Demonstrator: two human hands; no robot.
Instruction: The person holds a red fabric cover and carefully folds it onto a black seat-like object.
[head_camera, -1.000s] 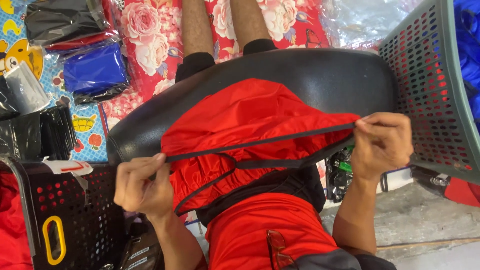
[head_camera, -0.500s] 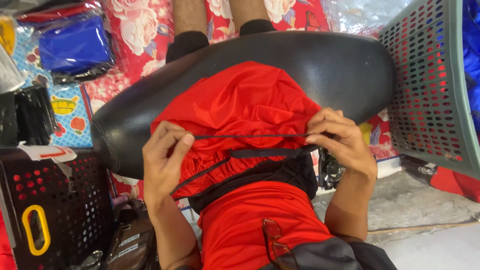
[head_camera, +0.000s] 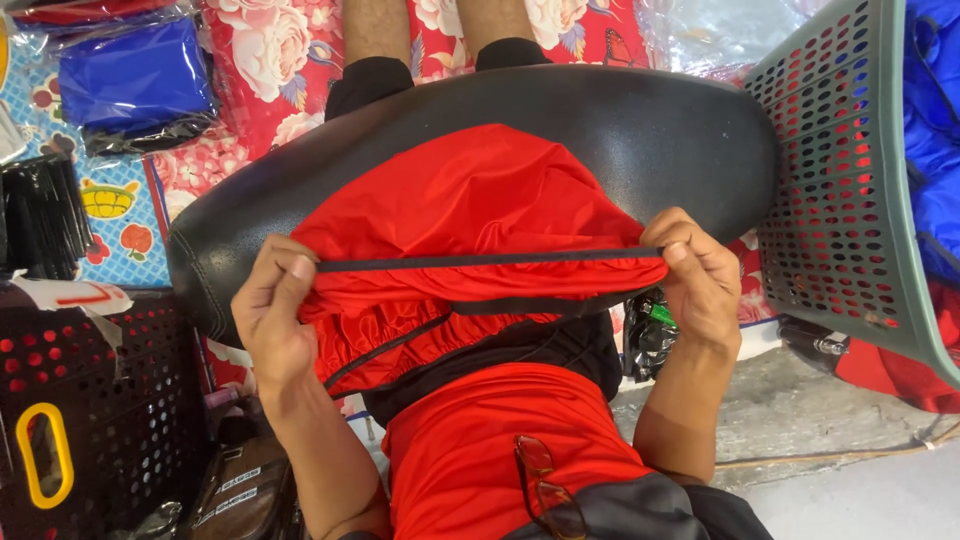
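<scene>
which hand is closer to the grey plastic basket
Right. The right hand grips the red garment just beside the grey basket; the left hand holds the garment's far end.

A: Place type?
B: Small garment workshop or stall. Bagged blue clothing (head_camera: 135, 75) on floral cloth (head_camera: 270, 70), perforated plastic crates (head_camera: 840, 190), bare concrete floor (head_camera: 800, 420).

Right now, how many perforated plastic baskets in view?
2: a black basket at lower left beside the left hand, a grey-green basket at right, past the right hand. Others may sit out of frame.
</scene>
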